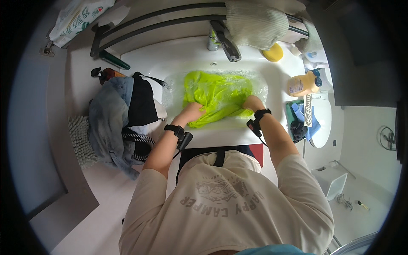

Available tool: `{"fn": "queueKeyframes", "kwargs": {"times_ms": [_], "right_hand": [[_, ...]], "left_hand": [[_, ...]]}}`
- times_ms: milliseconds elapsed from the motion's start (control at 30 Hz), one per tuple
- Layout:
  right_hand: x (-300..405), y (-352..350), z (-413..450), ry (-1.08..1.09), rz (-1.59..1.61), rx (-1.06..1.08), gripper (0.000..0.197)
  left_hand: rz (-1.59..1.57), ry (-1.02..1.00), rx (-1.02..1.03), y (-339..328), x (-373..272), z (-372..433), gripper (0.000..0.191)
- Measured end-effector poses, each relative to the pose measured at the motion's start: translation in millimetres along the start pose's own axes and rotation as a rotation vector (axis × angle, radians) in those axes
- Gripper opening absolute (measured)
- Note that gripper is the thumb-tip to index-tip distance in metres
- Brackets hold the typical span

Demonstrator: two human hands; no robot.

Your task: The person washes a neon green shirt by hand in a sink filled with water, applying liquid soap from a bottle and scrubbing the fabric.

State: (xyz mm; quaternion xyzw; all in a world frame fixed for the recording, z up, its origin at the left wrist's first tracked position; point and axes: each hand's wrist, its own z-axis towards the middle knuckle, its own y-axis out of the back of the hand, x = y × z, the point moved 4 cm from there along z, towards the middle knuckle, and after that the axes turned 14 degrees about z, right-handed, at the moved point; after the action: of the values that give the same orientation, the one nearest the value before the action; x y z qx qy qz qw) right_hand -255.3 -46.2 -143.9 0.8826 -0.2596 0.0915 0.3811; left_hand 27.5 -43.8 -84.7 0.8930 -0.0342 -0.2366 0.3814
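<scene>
A bright lime-green garment (220, 92) lies spread in soapy water inside a white sink basin (277, 98). My left hand (193, 111) grips the fabric at its near left side, the fingers curled and partly hidden by cloth. Over at the right edge of the garment, my right hand (254, 103) is closed on another part of it, fingertips out of sight. Suds float around the cloth, mostly along its far edge and to the left. The dark metal faucet (227, 44) reaches over the far side of the basin, beyond both hands.
Denim clothing (110, 111) and a black cloth (142, 102) hang at the left rim, beside a pump bottle (110, 75). A yellow round sponge (273, 53), peach-coloured bottles (301, 84) and folded cloths (301, 119) sit right. A towel (256, 24) drapes from a rail (159, 27) overhead.
</scene>
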Motion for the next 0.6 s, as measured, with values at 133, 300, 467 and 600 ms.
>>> {"fn": "queueKeyframes", "kwargs": {"times_ms": [133, 300, 467, 600], "right_hand": [[40, -10, -13, 0.350, 0.091, -0.030, 0.032], [6, -11, 11, 0.077, 0.624, -0.217, 0.035], [54, -13, 1, 0.269, 0.873, -0.256, 0.041], [16, 6, -12, 0.013, 0.890, -0.067, 0.036]], "left_hand": [[-1.055, -0.001, -0.218, 1, 5, 9, 0.042], [-1.986, 0.289, 0.121, -18, -47, 7, 0.049], [-1.089, 0.066, 0.058, -40, -65, 41, 0.044], [-1.174, 0.312, -0.267, -10, -32, 58, 0.043]]}}
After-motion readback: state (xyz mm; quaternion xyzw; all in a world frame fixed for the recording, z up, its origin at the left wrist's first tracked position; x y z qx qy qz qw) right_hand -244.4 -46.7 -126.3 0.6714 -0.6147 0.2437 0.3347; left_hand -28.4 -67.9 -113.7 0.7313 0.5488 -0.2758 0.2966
